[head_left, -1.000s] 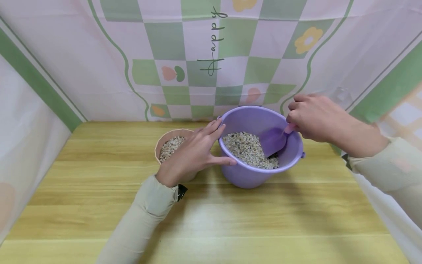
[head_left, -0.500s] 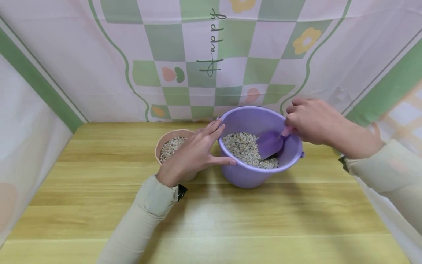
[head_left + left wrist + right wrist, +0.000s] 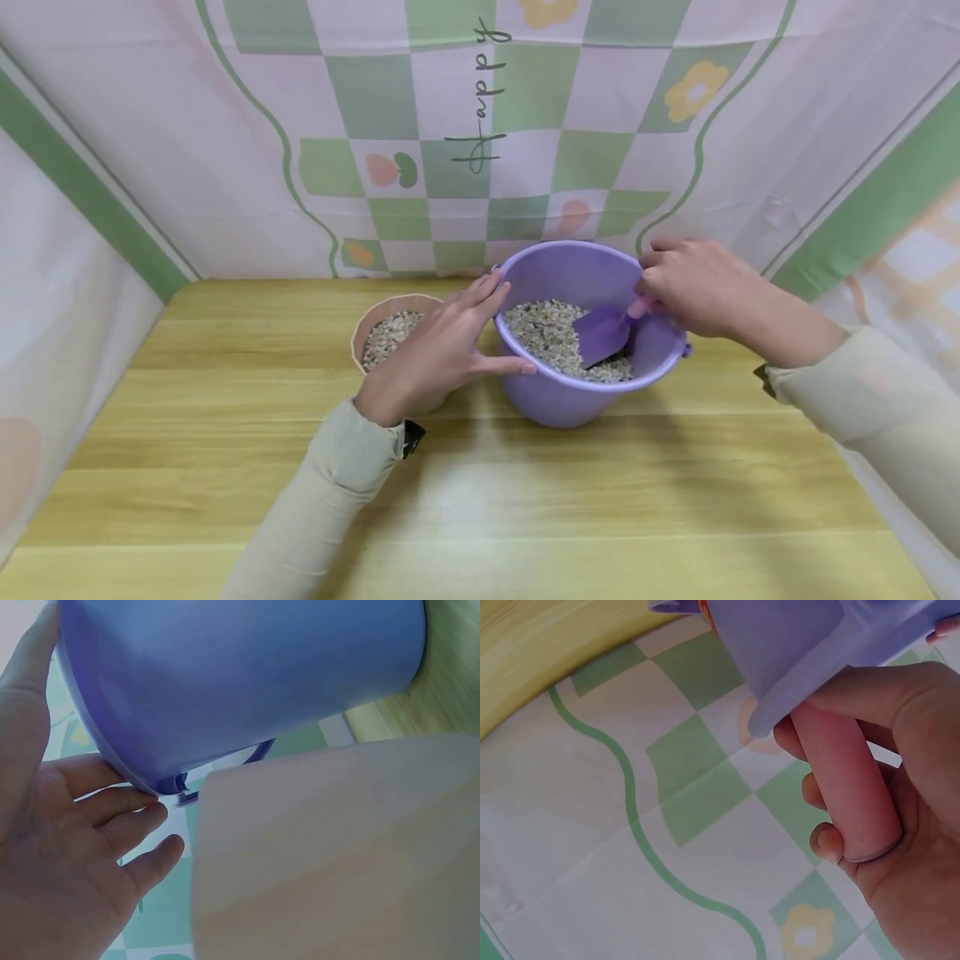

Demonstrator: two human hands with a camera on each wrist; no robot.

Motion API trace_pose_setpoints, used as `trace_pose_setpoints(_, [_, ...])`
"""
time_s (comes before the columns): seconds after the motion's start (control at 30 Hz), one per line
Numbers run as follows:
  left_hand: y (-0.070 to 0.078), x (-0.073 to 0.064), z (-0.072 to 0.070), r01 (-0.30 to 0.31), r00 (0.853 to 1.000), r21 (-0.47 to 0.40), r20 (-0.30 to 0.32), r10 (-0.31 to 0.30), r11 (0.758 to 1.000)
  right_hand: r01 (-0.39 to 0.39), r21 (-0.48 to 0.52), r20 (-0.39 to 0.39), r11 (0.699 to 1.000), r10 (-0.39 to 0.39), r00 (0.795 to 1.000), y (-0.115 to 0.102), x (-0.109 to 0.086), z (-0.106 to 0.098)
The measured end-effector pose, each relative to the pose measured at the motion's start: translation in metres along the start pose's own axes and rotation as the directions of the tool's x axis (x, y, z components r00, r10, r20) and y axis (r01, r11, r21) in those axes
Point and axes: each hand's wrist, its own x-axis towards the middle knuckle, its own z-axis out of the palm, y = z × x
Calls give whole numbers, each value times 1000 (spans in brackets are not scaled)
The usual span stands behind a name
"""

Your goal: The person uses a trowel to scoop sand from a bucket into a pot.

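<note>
Grit, pale-speckled, is seemingly being scooped: right hand gripping pink-handled purple plastic shovel, left hand, fingers spread, touching round lilac plastic bucket; level lift seems needed.

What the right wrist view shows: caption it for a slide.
Right hand grips a pink scoop handle near a purple bucket, checkered cloth behind.

The left sleeve and right sleeve are pale beige, loose and softly creased — a small black piece juts out beside each cuff. The left hand and right hand are bare.
</note>
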Motion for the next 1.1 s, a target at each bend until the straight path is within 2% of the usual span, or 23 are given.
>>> trace_pose_setpoints(0.23, [0, -1, -1, 9, 1000, -15, 4, -9, 1000, -9, -13, 19, 1000, 9, 1000, -4, 5, 2])
trace_pose_setpoints(0.63, [1, -2, 0, -15, 1000, -54, -14, 14, 998, 34, 80, -85, 996, -27, 996, -4, 11, 16])
trace_pose_setpoints(0.9, [2, -1, -1, -12, 1000, -53, -8, 12, 999, 26, 93, -97, 995, -17, 995, 2, 7, 22])
trace_pose_setpoints(1.1, [2, 0, 1, -10, 1000, -57, -5, 10, 998, 55, 104, -149, 993, -39, 988, 4, 3, 26])
